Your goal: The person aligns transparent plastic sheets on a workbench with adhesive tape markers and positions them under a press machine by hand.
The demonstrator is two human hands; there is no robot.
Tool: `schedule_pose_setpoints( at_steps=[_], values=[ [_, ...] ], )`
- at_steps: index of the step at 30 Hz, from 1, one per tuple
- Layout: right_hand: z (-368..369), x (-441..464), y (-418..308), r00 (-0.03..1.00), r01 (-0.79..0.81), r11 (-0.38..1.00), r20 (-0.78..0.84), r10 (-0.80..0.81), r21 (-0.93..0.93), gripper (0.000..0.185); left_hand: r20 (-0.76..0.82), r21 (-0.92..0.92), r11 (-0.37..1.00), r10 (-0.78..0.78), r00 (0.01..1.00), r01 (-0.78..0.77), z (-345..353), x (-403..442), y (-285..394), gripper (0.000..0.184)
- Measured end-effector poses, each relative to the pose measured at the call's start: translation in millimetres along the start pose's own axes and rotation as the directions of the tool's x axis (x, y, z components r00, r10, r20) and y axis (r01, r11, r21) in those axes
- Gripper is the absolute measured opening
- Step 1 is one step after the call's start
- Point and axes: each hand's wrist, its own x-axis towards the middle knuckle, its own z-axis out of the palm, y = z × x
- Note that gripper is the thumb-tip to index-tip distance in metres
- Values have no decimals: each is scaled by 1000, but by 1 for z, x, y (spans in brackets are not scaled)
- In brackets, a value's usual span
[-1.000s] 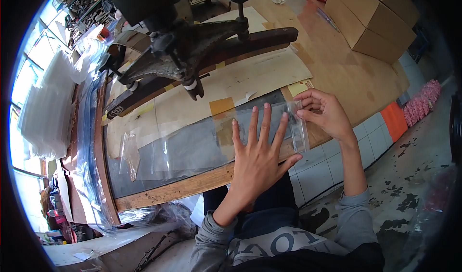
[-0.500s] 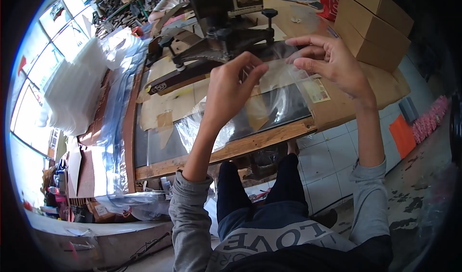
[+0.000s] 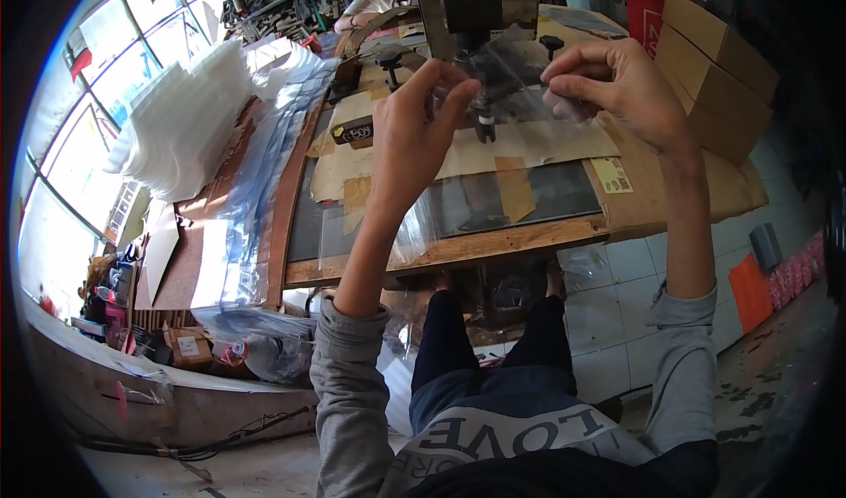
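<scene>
The clear plastic (image 3: 507,59) hangs upper middle of the frame — right hand (image 3: 627,94) pinching its edge, left hand (image 3: 416,126) closed thumb-to-finger (on plastic or not, one can't tell). Probably light, limp, slippery — best held by its corners.

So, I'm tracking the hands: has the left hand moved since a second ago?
Yes. The left hand was spread flat by the table's wooden front edge; now it is raised, clearly higher above that edge in the view.
</scene>
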Motion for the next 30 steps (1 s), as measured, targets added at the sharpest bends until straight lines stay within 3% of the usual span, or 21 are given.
schedule_pose_setpoints(
  at_steps=[1,3,4,6,8,10,12,13,14,16,18,19,21,22,24,25,27,30],
  values=[
    [-1,1,0,1000,18,1000,-15,-18,12,14,0,-44,999,-29,1000,29,0,-2,0,20],
    [-3,3,2,998,54,998,-41,-53,36,14,173,-40,991,-121,977,130,-10,-8,-5,22],
    [-7,7,4,999,21,999,-50,-20,28,14,256,-32,984,-164,953,178,-17,-12,-11,23],
    [-16,12,10,997,-45,999,-68,46,13,15,459,-216,938,-148,876,271,-26,-34,-51,26],
    [-21,16,10,998,-59,998,-24,58,-38,14,531,-201,901,-229,816,384,-42,-66,-70,24],
    [-18,21,9,997,-64,997,51,66,-45,13,496,-178,860,-341,799,478,-67,-104,-65,22],
    [-4,28,7,984,-68,998,163,67,-5,11,419,-224,834,-385,823,504,-89,-148,-48,23],
    [6,34,6,984,-21,1000,178,21,-7,10,379,-135,880,-379,845,455,-100,-166,-30,26],
    [18,42,4,981,28,1000,190,-26,-6,9,383,-53,847,-472,794,529,-113,-184,-18,26],
    [42,65,0,971,99,995,219,-98,2,8,313,-55,795,-561,766,604,-140,-220,5,25],
    [72,94,-7,939,118,991,317,-133,69,9,168,-196,725,-638,751,660,-170,-253,11,24],
    [87,111,-15,919,129,987,362,-157,101,9,69,-313,642,-719,691,700,-185,-262,18,28],
    [120,155,-41,898,134,984,405,-170,116,10,-151,-234,722,-688,709,651,-219,-256,14,32],
    [139,200,-39,887,228,968,387,-251,107,10,-209,-98,739,-670,712,667,-239,-240,11,34],
    [177,287,-52,917,360,932,201,-345,-39,22,-290,109,723,-633,717,682,-272,-169,-10,41],
    [205,365,-24,805,491,712,-52,-592,-503,32,-271,183,753,-579,769,632,-292,-135,-37,43],
    [225,370,-70,945,217,871,-129,-301,-442,48,-285,173,744,-589,756,645,-336,-78,-109,44],
    [250,342,-73,814,525,747,-15,-580,-408,33,-158,357,628,-689,707,692,-380,-35,-199,45]
  ],
)
